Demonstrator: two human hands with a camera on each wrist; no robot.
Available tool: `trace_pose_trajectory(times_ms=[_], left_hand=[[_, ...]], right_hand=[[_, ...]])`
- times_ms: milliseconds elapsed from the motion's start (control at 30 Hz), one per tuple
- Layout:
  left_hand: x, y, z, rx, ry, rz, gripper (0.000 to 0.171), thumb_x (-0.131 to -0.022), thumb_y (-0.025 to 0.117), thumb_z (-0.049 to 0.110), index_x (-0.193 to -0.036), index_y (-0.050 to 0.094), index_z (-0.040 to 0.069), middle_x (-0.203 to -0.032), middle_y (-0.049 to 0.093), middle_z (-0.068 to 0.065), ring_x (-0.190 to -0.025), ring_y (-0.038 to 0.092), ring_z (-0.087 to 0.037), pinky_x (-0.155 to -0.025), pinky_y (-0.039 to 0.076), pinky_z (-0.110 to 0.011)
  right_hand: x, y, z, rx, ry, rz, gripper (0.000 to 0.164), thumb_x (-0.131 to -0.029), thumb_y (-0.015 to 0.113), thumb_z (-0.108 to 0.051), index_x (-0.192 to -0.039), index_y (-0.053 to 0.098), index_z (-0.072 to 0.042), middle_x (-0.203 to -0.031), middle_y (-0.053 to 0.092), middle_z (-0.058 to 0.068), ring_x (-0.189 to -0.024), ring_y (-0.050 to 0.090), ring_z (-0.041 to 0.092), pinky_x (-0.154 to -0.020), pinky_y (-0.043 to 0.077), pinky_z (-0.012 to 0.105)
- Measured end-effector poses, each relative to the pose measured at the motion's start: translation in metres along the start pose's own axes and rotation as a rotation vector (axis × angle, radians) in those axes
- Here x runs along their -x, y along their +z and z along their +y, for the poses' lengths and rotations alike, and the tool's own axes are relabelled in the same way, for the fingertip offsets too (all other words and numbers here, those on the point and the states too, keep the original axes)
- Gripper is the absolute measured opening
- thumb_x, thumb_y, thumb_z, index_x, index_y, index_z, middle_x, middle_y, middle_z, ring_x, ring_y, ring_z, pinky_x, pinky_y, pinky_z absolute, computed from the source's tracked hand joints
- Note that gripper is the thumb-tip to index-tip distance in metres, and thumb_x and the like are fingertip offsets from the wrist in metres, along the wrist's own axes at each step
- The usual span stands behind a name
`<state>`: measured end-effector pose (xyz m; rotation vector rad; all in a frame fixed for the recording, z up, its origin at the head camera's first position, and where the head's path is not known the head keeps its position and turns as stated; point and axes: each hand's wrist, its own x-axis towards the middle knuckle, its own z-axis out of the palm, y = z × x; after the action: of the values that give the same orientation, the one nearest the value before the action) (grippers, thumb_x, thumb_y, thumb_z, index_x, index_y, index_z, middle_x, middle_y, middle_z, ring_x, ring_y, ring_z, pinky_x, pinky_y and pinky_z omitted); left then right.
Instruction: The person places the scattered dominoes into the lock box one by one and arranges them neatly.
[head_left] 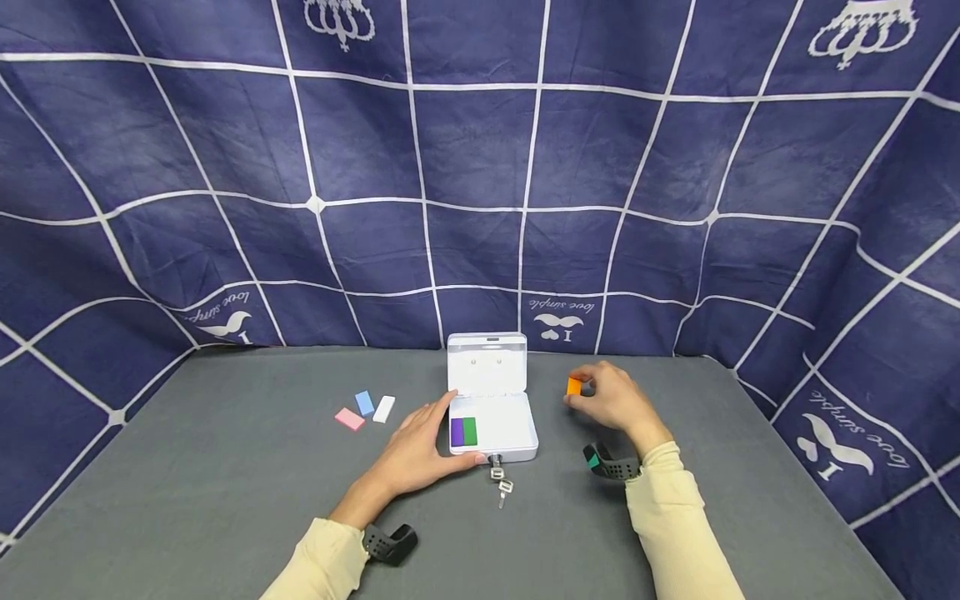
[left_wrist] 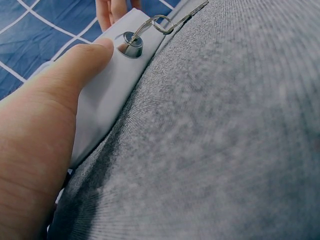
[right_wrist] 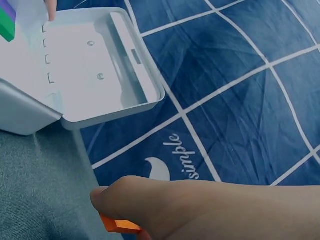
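Observation:
A white metal cash box [head_left: 506,425] stands with its lid [head_left: 487,367] raised. My left hand [head_left: 412,450] holds it at the left, thumb along the front wall and fingers at the left side. Keys on a ring [head_left: 506,488] hang from the front lock [left_wrist: 131,46], close to that thumb. Inside the box, a purple block [head_left: 457,432] and a green block [head_left: 470,432] lie side by side at the left. To the right of the box, my right hand [head_left: 613,400] pinches an orange block [head_left: 573,387] between thumb and fingers.
Left of the box lie a pink block [head_left: 349,418], a blue block [head_left: 364,403] and a white block [head_left: 384,409] on the grey tabletop [head_left: 225,483]. A dark blue checked cloth [head_left: 480,167] hangs behind the table and along its sides.

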<state>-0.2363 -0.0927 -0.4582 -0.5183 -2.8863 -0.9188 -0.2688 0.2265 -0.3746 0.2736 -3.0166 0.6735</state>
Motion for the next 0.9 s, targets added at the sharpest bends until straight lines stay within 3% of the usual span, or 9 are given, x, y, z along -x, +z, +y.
trace_pose_trajectory(times_ms=[900], left_hand=[[-0.001,-0.002,0.002,-0.01,0.01,-0.015,0.111,-0.072,0.07,0.076,-0.159,0.026,0.022,-0.155,0.045,-0.012,-0.144,0.041,-0.034,-0.118,0.033,-0.054]], right_hand=[[0.005,-0.006,-0.02,-0.005,-0.07,0.072,0.043,-0.086,0.076,-0.035,-0.122,0.071,-0.013,-0.117,0.068,0.011,-0.108,0.065,0.029,-0.089,0.052,0.05]])
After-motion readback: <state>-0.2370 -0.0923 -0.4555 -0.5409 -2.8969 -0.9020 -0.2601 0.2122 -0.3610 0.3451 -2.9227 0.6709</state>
